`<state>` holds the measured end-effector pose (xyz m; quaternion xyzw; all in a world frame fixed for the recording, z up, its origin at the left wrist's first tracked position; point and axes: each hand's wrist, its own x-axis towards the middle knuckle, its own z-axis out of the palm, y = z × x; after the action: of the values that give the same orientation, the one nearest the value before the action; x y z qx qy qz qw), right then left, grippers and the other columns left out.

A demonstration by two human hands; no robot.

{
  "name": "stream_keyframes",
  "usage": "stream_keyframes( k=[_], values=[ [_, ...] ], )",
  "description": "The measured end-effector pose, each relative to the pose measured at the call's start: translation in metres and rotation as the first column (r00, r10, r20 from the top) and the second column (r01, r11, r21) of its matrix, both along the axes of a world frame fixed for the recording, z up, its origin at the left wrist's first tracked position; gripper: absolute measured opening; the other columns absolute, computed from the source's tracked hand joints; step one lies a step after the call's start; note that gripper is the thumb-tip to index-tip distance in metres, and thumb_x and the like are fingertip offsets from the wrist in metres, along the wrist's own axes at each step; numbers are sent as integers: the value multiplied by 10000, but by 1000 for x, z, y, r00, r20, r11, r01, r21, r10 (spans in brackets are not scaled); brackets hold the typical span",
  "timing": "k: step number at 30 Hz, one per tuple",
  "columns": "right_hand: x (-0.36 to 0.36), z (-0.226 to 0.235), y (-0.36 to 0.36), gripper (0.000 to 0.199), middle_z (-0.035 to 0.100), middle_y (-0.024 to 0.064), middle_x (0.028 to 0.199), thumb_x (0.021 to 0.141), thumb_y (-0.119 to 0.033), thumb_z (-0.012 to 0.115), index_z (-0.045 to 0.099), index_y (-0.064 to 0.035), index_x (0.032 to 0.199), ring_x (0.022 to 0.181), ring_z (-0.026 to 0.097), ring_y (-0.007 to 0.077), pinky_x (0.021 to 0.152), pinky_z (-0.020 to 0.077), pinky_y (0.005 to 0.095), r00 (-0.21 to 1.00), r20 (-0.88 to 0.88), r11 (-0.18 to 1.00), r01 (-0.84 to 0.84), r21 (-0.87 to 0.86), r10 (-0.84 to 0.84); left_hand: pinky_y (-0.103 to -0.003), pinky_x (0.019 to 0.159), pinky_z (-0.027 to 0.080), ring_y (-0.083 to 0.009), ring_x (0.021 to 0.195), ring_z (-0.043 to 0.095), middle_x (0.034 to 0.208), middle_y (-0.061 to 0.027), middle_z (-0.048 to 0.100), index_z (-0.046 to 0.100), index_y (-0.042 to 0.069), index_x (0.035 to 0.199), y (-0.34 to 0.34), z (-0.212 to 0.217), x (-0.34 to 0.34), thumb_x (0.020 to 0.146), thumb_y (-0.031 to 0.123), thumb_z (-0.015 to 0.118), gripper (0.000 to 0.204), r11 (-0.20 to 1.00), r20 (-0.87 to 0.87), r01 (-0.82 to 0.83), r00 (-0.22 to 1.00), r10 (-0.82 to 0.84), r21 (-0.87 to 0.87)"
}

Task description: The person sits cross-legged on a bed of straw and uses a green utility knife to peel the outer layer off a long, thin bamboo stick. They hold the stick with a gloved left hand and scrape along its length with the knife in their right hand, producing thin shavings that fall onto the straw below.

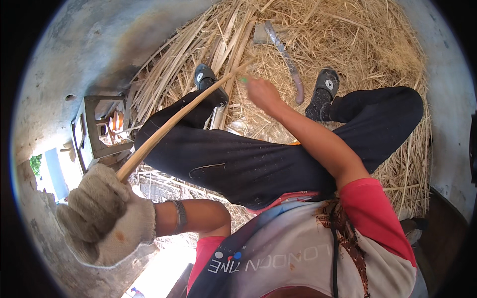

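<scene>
My left hand [104, 218], in a dirty knitted work glove, is closed round the near end of a long, pale bamboo strip [171, 120]. The strip slants up and away over my left leg, its far tip above the shavings. Near that tip is my bare right hand [264, 94], its fingers curled into a fist. A small green bit shows at the fist's left side; the rest of what it holds is hidden. Beyond the right hand lies a machete [282, 48] with a long grey blade and a brownish handle.
Straw-like shavings [367, 44] cover the floor, with long split strips [226, 42] piled at the far left. A grey block [261, 35] lies by the machete's blade tip. My sandalled feet rest on the shavings. A wooden frame [94, 129] stands by the left wall; another wall [449, 99] rises at right.
</scene>
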<state>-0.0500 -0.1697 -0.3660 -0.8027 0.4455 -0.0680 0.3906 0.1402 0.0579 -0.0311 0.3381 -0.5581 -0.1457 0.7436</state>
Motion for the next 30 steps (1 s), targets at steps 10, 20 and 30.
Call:
stream_keyframes(
  k=[10,20,30],
  values=[
    [-16,36,-18,344,653,264,761,1029,-312,447,563,12,1035,727,654,415,659,500,512,956,201,975,196,108,-214,-350,730,634,-206,879,693,1050,-146,638,620,-26,1147,-45,8,-37,908,354,480,470,948,-220,-302,936,274,-102],
    [-19,201,88,184,558,234,572,976,-189,569,531,-10,990,573,604,445,520,469,515,900,431,998,-58,-11,57,-311,520,352,-126,485,340,584,-10,344,358,137,628,-91,34,-107,914,256,447,322,717,-417,-697,646,639,20],
    [-32,229,102,214,566,243,572,988,-195,550,485,-4,916,559,603,455,513,475,528,881,466,996,-48,-74,77,-292,506,354,-139,490,421,554,-30,417,497,79,570,-116,43,-159,924,246,469,392,498,-592,-859,340,731,121]
  ],
)
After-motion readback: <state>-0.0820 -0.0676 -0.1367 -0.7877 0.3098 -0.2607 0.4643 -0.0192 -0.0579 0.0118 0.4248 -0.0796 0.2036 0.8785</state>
